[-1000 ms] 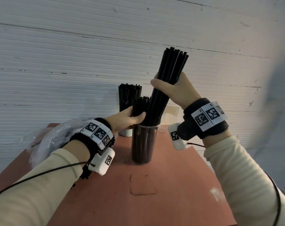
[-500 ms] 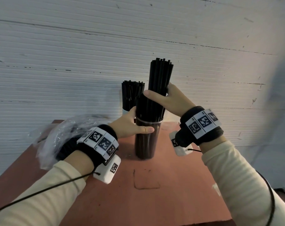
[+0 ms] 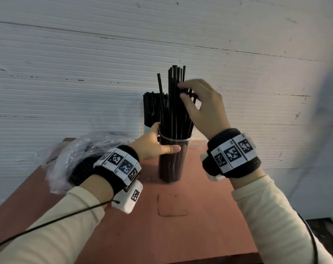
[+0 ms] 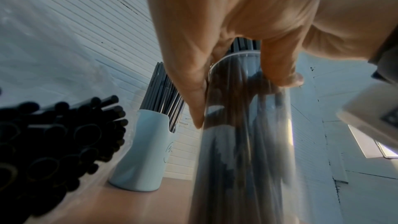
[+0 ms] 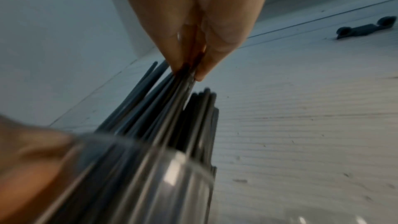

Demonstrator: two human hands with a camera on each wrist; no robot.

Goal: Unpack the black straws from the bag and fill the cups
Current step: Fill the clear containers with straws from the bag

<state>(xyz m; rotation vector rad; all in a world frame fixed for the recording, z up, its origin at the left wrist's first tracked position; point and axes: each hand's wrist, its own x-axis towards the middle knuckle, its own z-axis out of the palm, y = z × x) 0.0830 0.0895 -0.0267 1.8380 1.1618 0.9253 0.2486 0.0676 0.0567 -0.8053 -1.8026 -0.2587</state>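
A tall clear cup [image 3: 173, 161] stands mid-table, packed with black straws [image 3: 174, 103] that fan out above its rim. My left hand [image 3: 161, 143] grips the cup just under the rim, thumb in front; the left wrist view shows the hand [image 4: 243, 101] wrapped round the clear cup [image 4: 243, 151]. My right hand [image 3: 181, 90] pinches several of the taller straws near their tops. In the right wrist view its fingertips [image 5: 183, 60] close on the straws [image 5: 163, 101] above the cup [image 5: 140, 176]. A clear plastic bag [image 3: 72, 155] with more black straws [image 4: 53, 134] lies at the left.
A white cup [image 3: 147, 128] full of straws [image 3: 152, 105] stands behind the clear cup, by the ribbed white wall [image 3: 85, 73]; it also shows in the left wrist view [image 4: 144, 156]. The reddish table [image 3: 171, 225] ends close on the right.
The bundle in my right hand tilted upright and sank into the clear cup. My right hand slid up to the straw tops, and the straws spread. My left hand shifted onto the cup rim.
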